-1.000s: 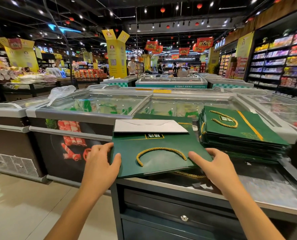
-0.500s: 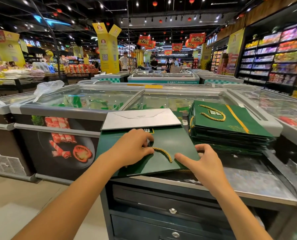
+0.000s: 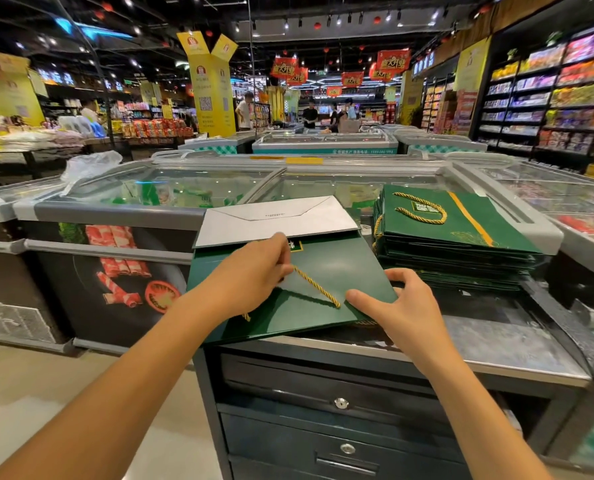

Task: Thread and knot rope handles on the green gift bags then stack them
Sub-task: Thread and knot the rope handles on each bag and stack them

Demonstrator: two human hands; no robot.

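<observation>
In the head view, the grip of the left hand [image 3: 254,271] is pinched on the gold twisted rope handle [image 3: 318,287], which is stretched diagonally toward the right hand [image 3: 406,310]. The near right corner of the flat dark-green paper gift bag [image 3: 340,261] is held by that hand on the grey tabletop [image 3: 496,344]. The stack of finished green bags [image 3: 462,233] lies just to the right, and the way across is judged open.

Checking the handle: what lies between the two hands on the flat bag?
In the head view, a taut gold rope runs across the green bag from the left hand to near the right hand.
</observation>
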